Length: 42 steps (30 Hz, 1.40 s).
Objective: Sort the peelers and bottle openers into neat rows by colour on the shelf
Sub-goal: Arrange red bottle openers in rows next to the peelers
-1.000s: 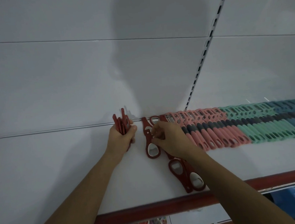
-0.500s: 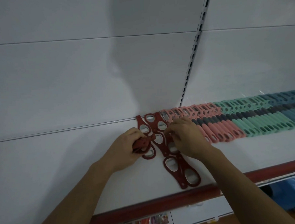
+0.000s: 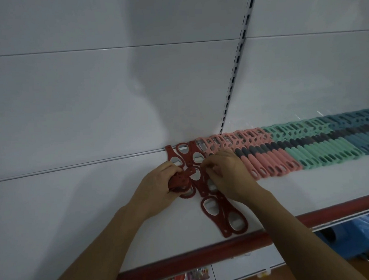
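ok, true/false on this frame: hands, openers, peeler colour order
1. The left hand grips a bunch of red bottle openers. True.
2. The pink peelers lie right beside the laid-out red openers. True.
3. The green peelers sit left of the pink ones. False: they lie between the pink peelers and the blue peelers.
4. The right hand is empty and lifted clear. False: its curled fingers pinch the laid-out red openers.
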### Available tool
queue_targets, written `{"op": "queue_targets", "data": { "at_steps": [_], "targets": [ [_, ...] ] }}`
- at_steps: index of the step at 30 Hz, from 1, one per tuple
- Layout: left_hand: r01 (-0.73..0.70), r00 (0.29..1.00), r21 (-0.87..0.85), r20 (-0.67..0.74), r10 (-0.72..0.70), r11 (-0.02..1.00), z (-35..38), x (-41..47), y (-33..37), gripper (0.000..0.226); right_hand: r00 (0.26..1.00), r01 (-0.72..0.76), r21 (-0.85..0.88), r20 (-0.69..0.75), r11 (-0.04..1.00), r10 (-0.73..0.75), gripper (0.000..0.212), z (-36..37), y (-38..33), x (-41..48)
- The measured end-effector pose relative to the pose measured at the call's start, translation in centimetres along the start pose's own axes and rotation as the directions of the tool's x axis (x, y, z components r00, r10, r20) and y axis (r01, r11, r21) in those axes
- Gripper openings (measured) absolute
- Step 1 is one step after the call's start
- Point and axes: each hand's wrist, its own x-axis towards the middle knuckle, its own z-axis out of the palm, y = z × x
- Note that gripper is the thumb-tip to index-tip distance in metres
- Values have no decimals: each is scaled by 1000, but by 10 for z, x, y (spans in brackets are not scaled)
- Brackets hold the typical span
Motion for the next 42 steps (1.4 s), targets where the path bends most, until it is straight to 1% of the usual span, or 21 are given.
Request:
{"op": "queue_targets", "data": {
  "at_steps": [1,2,3,4,6,8,9,12,14,16,18,19,21,23,24,27,30,34,37,40,42],
  "targets": [
    [57,998,-95,-28,-60,994,-3,0,3,51,1000,1,26,4,1000,-1,20,3,-4,0],
    [132,989,-231,-33,-144,964,-6,0,7,52,1000,-1,55,11,999,0,20,5,-8,1],
    [196,977,-378,-1,-212,905,-10,0,10,50,1000,-9,89,18,996,7,21,7,-13,1],
    [230,969,-514,46,-241,826,-14,0,12,42,1000,-24,134,21,991,21,21,7,-17,1],
    [251,963,-697,107,-249,672,-18,-1,12,23,997,-76,252,18,965,73,20,9,-27,2],
    [273,951,-797,140,-276,538,-20,-3,10,28,990,-137,387,38,912,132,18,10,-35,5],
    [282,945,-821,149,-289,497,-21,-3,10,31,988,-154,439,53,885,145,18,11,-39,8],
    [295,942,-830,170,-289,472,-25,-2,15,32,986,-164,504,90,848,137,25,12,-46,14],
    [313,934,-820,177,-309,478,-28,-1,18,24,986,-165,542,104,824,129,22,13,-47,16],
    [339,921,-802,177,-347,491,-31,-1,19,17,981,-191,622,112,759,155,16,14,-47,17],
    [363,908,-783,177,-379,505,-35,-3,17,10,969,-241,678,133,694,206,21,10,-46,15],
    [366,905,-760,157,-396,537,-36,-4,13,9,965,-257,671,147,695,216,26,6,-45,14],
    [367,904,-673,95,-417,642,-35,-9,3,6,966,-258,568,178,781,190,31,-3,-43,10],
    [355,914,-608,66,-400,711,-31,-13,-1,2,965,-239,427,205,872,164,25,-9,-42,4],
    [344,923,-585,65,-380,734,-29,-15,-1,2,965,-231,397,210,888,157,22,-13,-43,1],
    [314,939,-528,50,-340,790,-22,-19,-3,4,965,-210,441,237,873,113,16,-19,-47,-11],
    [327,934,-493,40,-355,806,-18,-19,-3,5,965,-201,409,237,890,109,15,-22,-50,-21],
    [323,946,-319,99,-307,891,-23,-17,4,6,976,-174,419,197,891,97,8,-27,-55,-33],
    [310,948,-220,149,-282,925,-25,-17,6,9,982,-115,349,183,930,53,17,-29,-58,-44],
    [295,949,-193,170,-265,936,-25,-19,8,12,962,-40,234,271,971,-25,26,-26,-60,-55],
    [274,954,-165,173,-246,947,-24,-21,10,12,946,-31,183,323,983,-30,30,-23,-59,-61]
  ]
}}
